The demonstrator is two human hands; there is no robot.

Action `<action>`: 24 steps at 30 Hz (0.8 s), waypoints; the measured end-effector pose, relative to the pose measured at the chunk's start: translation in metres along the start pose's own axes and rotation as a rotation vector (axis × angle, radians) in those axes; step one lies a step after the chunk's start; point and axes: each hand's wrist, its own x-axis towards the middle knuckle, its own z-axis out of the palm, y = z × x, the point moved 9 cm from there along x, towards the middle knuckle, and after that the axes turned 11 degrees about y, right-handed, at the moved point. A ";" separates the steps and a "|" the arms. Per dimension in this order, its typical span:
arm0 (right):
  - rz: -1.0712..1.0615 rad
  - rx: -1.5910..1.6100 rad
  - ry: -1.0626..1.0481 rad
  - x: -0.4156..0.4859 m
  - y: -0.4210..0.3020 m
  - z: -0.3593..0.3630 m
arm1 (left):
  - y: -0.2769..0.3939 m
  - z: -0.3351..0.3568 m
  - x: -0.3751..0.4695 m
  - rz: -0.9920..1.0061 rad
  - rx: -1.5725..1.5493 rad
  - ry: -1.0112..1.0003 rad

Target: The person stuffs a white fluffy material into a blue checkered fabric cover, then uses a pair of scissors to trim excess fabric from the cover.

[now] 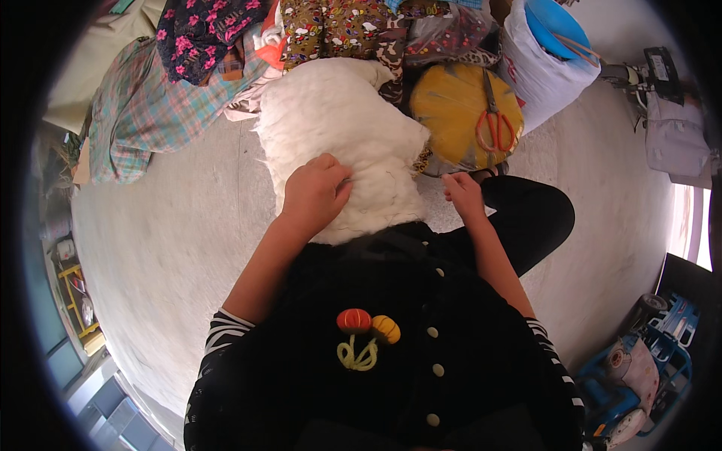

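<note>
A thick sheet of white cotton batting [344, 124] lies before me, its near edge against my black garment. My left hand [317, 189] rests on the left part of the batting with its fingers curled; whether it pinches any of the fibre cannot be told. To the right of the batting, my right hand [463, 193] is raised beside my bent knee, fingers curled and thumb near the fingertips. Nothing is plainly visible in it. Scissors with red-orange handles [495, 131] lie on a round yellow-covered object [440, 101], beyond my right hand.
Patterned fabrics [344, 34] are heaped beyond the batting. A plaid cloth [163, 107] lies at the upper left. A white sack [541, 84] with a blue basin [555, 25] on it stands at the upper right. A blue wheeled item [671, 338] is at the lower right.
</note>
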 end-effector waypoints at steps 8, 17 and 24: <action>0.764 1.085 -0.800 -0.065 -0.041 0.119 | -0.038 0.001 -0.019 -0.425 -0.339 -0.025; 0.631 1.228 -0.924 -0.080 -0.086 0.081 | -0.037 -0.062 -0.016 -0.526 -1.599 0.007; 0.419 1.300 -0.909 -0.086 -0.114 0.057 | 0.023 -0.020 0.009 -0.262 -0.583 -0.111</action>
